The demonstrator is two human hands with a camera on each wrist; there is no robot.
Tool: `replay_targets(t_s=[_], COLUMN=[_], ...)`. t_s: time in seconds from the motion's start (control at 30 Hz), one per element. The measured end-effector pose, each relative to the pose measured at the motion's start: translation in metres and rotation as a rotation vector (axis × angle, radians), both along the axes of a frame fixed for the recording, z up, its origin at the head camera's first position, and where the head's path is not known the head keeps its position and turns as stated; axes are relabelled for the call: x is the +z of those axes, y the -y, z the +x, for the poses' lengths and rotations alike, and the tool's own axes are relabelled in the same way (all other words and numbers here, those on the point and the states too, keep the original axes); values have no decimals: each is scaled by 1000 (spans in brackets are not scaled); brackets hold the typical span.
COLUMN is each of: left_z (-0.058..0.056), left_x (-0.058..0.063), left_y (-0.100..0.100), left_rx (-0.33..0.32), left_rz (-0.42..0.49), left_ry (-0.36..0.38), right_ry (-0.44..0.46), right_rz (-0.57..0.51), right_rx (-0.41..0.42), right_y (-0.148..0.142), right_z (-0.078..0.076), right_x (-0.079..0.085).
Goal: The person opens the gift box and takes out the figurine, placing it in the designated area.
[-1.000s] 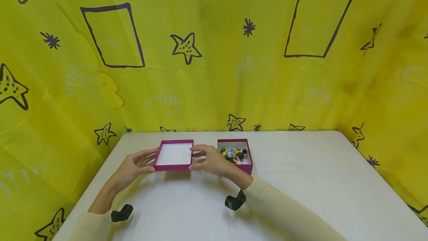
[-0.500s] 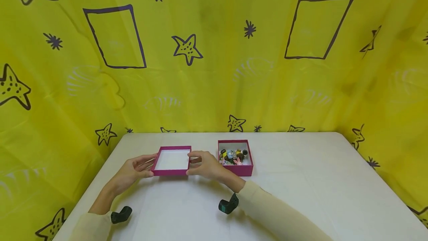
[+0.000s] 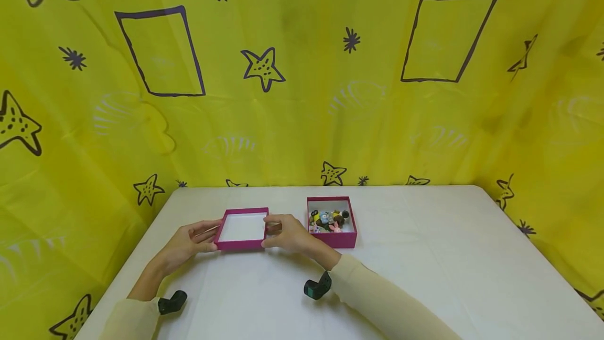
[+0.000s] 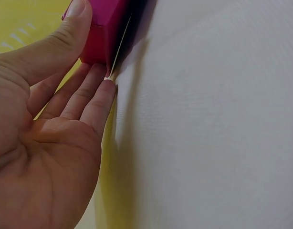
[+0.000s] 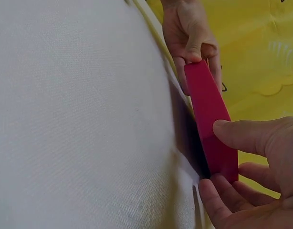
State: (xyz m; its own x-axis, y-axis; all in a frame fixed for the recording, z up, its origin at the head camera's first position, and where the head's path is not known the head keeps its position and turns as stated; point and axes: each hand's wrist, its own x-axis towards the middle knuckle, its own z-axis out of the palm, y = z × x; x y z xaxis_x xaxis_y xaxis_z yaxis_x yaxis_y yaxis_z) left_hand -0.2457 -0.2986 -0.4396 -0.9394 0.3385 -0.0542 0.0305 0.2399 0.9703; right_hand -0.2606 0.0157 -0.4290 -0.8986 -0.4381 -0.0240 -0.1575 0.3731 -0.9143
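With the left hand [image 3: 185, 243] and right hand [image 3: 293, 235] partly open, we pinch opposite sides of a shallow, square, magenta cardboard-looking tray [image 3: 243, 226], white inside. It is toward the far left corner of the white tabletop [image 3: 424, 261]; whether it touches, we cannot tell. Nearer the far edge's middle, we see a deeper magenta box [image 3: 337, 241] holding small multicoloured figurines [image 3: 330, 218].

Count one left hand [image 3: 183, 243], one right hand [image 3: 291, 233], one shallow magenta box lid [image 3: 239, 245], one deeper magenta box [image 3: 336, 241], two black wrist cameras [image 3: 317, 287], one table [image 3: 424, 245]. Log toy figurines [image 3: 325, 218] as several, exact count unclear.
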Motion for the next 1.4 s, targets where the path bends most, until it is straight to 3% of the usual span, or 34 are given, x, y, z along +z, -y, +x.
replay_targets(t_s=[0.23, 0.5, 0.87, 1.2, 1.4], left_z=[-2, -2, -3, -4, -3], left_x=[-1, 0, -3, -6, -1], left_y=[0, -6, -5, -2, -3], left_rx=[-8, 35, 54, 29, 9], left_rz=[4, -57, -64, -50, -63], left_ry=[-3, 4, 11, -1, -9], right_ry=[4, -18, -53, -79, -72], right_rz=[-4, 48, 58, 74, 77], right_rx=[-13, -39, -49, -31, -33], right_y=[3, 6, 9, 8, 9], right_z=[0, 1, -1, 2, 2], right_x=[0, -1, -6, -4, -4])
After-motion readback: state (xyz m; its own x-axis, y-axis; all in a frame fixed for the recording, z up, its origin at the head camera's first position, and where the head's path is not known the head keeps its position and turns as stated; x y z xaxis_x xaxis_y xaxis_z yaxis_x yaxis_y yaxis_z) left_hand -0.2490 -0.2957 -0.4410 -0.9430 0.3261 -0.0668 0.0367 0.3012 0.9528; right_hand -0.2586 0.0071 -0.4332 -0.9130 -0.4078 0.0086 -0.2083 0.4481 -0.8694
